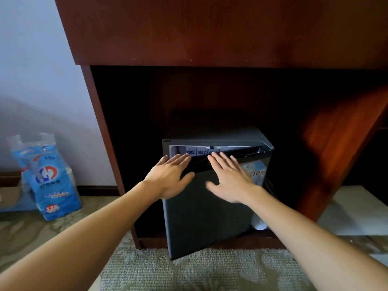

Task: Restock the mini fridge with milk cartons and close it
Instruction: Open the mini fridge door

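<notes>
Mini fridge door ajar, with left grip and right grip both spread open, flat against it

Room check from my end: pale wall on left, soft shadow across lower part. Big reddish-brown wood cabinet fills top and middle, open niche under it, pretty dark inside. Dark baseboard along wall bottom. Floor is carpet, greenish-beige, leafy pattern. Blue plastic-wrapped paper pack stands on carpet against wall, cardboard box just beside it at frame edge. Right side: angled wood panel catching warm light, white flat board below it.
</notes>
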Demonstrator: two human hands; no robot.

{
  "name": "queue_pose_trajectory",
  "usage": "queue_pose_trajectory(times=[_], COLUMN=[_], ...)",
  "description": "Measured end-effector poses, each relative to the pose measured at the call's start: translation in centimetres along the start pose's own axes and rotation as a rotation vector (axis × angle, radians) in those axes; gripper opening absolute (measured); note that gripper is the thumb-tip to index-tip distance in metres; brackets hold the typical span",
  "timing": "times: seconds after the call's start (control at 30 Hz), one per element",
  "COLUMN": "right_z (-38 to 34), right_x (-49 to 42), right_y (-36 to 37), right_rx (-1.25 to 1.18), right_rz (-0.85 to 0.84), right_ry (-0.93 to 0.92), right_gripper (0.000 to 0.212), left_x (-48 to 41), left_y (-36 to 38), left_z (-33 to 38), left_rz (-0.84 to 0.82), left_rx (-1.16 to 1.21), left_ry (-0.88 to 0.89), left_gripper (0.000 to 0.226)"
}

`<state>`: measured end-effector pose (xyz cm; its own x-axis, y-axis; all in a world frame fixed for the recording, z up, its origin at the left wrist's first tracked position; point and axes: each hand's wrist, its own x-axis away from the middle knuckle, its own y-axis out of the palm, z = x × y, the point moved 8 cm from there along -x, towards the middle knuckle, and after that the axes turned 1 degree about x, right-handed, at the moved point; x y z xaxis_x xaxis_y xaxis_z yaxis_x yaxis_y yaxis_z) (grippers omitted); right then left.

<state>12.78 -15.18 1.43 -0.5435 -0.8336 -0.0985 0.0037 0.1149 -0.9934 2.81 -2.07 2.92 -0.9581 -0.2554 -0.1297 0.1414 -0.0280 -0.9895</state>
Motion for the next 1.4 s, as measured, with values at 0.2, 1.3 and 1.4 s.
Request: queue_pose_trajectory(times=[0.2,1.3,1.4], right_z=[0.3,20.2,22.7], right_x=[4.7,22.9,23.0], right_y=[-0.8,-4.6,-4.7], right_rx=[-0.083,0.039,0.078], right_rz=[-0.042,-0.144,-0.112], right_ry=[0.007,0.425,0.458], right_gripper=[0.082,0.095,0.091], left_x=[2.9,-4.0,-6.2], left_y=[-0.7,2.3,2.8], left_z=[4.2,32.8,34.3], left_rz=[-0.096,-0.105,-0.090], left_rx=[0.156,-0.124,-0.132], left_ry=[0.027,0.498,0.500], left_gripper=[0.058,0.056,0.057])
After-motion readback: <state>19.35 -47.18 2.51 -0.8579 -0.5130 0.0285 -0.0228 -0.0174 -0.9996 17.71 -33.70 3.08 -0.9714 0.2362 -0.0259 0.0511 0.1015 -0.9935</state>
